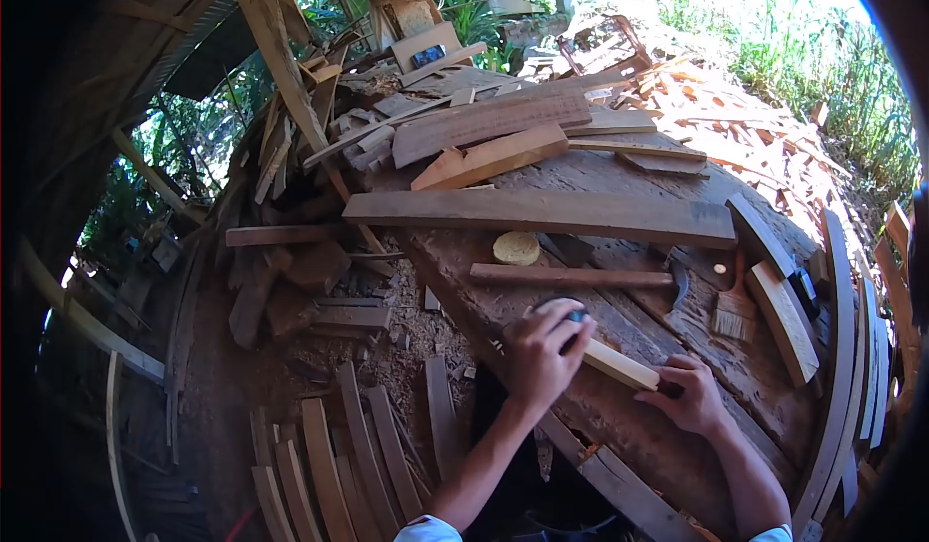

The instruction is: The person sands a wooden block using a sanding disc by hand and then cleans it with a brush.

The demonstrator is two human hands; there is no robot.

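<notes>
A short pale wood strip (619,364) lies at a slant over the workbench, between my two hands. My left hand (547,358) is closed around a small dark rounded object (577,316) with a teal spot, over the strip's far end. Most of that object is hidden by the fingers, so its kind does not show. At the near end, the thumb and fingers of my right hand (692,397) pinch the strip. Just beyond the hands lies a hammer (571,276) with a long wooden handle and a curved metal head.
A round yellow piece (516,248) sits behind the hammer. To the right lies a paintbrush (733,316) beside a wood block (782,321). A long plank (542,215) crosses the bench (740,377). Several cut strips (329,465) stand at lower left; offcuts are piled at the back.
</notes>
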